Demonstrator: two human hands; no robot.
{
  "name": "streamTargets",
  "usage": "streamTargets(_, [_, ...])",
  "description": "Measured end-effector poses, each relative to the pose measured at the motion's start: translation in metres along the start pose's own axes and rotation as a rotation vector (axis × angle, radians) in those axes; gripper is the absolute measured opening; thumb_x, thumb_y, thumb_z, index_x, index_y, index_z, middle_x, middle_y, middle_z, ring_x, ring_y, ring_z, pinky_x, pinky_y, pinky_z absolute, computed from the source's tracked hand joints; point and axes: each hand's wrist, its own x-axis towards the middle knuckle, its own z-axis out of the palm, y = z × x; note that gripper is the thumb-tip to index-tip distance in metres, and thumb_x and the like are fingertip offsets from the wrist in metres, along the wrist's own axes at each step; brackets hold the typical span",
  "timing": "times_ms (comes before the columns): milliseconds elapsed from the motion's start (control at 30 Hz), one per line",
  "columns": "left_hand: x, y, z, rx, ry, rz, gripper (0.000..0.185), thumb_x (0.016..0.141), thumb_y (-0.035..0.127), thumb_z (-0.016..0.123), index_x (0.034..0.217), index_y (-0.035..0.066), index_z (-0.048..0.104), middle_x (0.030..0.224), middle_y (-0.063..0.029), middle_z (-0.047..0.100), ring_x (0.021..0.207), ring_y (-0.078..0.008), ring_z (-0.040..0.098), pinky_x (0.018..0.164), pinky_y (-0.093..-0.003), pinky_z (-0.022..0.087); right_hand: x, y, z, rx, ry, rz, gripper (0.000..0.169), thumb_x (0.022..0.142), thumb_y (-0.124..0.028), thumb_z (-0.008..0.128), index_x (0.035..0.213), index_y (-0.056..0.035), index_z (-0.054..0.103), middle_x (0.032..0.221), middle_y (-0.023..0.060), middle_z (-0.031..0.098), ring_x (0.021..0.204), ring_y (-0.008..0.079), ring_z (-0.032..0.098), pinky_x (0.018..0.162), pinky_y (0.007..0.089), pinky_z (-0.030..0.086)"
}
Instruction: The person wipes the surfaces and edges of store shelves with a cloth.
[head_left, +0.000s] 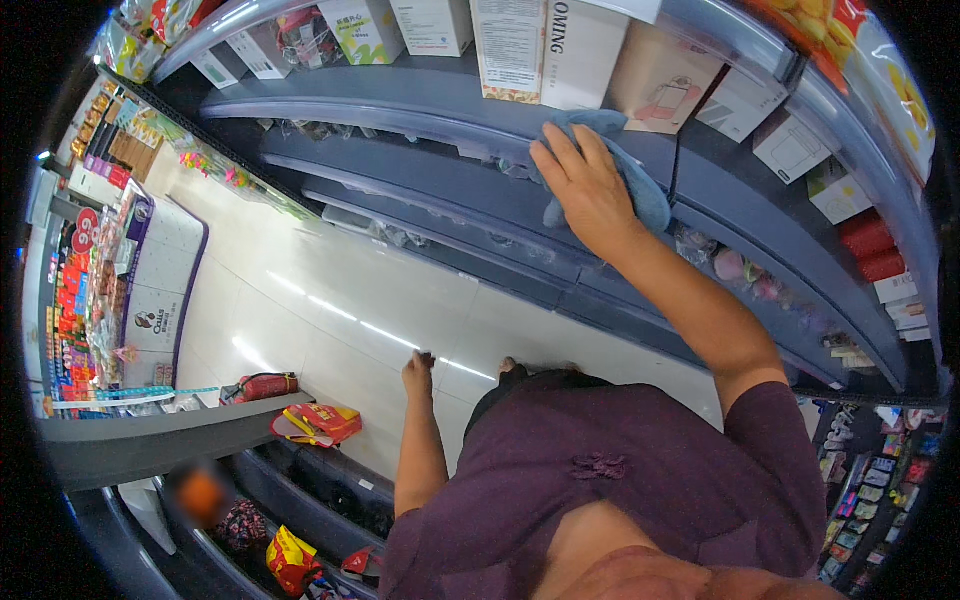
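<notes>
My right hand (589, 187) lies spread on a blue-grey cloth (646, 196), pressing it against the front edge of a dark grey store shelf (420, 105). Just beyond the cloth stand a pinkish box (664, 82) with a drawing on it and a tall white box (581, 56). My left hand (418, 369) hangs low over the tiled floor, away from the shelves; its fingers look curled, and whether something small is in them is not clear.
More boxes, among them a white and green one (361, 34), line the shelf. Lower shelves (420, 202) hold clear-wrapped items. Behind at the left, a red bag (268, 386) and a red and yellow bag (319, 424) lie by another shelf unit, where a person (241, 523) is partly visible.
</notes>
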Motion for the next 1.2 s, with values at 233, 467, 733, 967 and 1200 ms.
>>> streamTargets(233, [-0.024,-0.054,0.008,0.057,-0.204,-0.211,0.052,0.102,0.040,0.045,0.104,-0.005,0.069,0.086,-0.0150,0.073,0.075,-0.0185,0.069,0.065,-0.0306,0.051,0.043,-0.009,0.043,0.145,0.134,-0.084,0.038,0.083,-0.006,0.057,0.121,-0.0029,0.056,0.133,0.0167,0.049,0.118,0.0350,0.051,0.104,0.0428,0.044])
streamTargets(467, [0.000,-0.002,0.053,0.357,-0.482,0.164,0.041,0.102,0.031,0.048,0.108,-0.005,0.068,0.093,-0.0169,0.074,0.087,-0.0236,0.071,0.081,-0.0341,0.054,0.049,-0.012,0.042,0.299,0.093,0.004,0.034,0.085,-0.003,0.060,0.118,-0.0008,0.055,0.131,0.0189,0.052,0.122,0.0346,0.053,0.102,0.0425,0.047])
streamTargets(733, [0.009,0.008,0.095,0.552,-0.601,0.373,0.036,0.101,0.029,0.049,0.111,0.001,0.069,0.097,-0.0154,0.074,0.094,-0.0276,0.071,0.083,-0.0370,0.054,-0.013,0.014,-0.010,0.180,0.005,0.157,0.034,0.086,-0.004,0.059,0.120,-0.0049,0.059,0.135,0.0149,0.055,0.123,0.0343,0.056,0.099,0.0427,0.049])
streamTargets(967, [-0.018,-0.025,0.107,0.603,-0.656,0.578,0.023,0.093,0.014,0.048,0.094,0.004,0.068,0.094,-0.0170,0.071,0.089,-0.0348,0.068,0.079,-0.0454,0.055,-0.069,0.043,-0.049,0.126,0.001,0.213,0.032,0.084,-0.001,0.058,0.116,-0.0041,0.064,0.132,0.0139,0.060,0.120,0.0322,0.059,0.100,0.0420,0.049])
streamTargets(1200, [-0.040,-0.019,0.092,0.753,-0.602,0.607,0.019,0.091,0.016,0.051,0.085,0.005,0.064,0.092,-0.0195,0.069,0.089,-0.0374,0.067,0.077,-0.0481,0.054,-0.057,0.042,-0.041,0.099,0.012,0.130,0.037,0.079,0.002,0.060,0.116,-0.0018,0.064,0.130,0.0147,0.060,0.119,0.0316,0.059,0.099,0.0413,0.050])
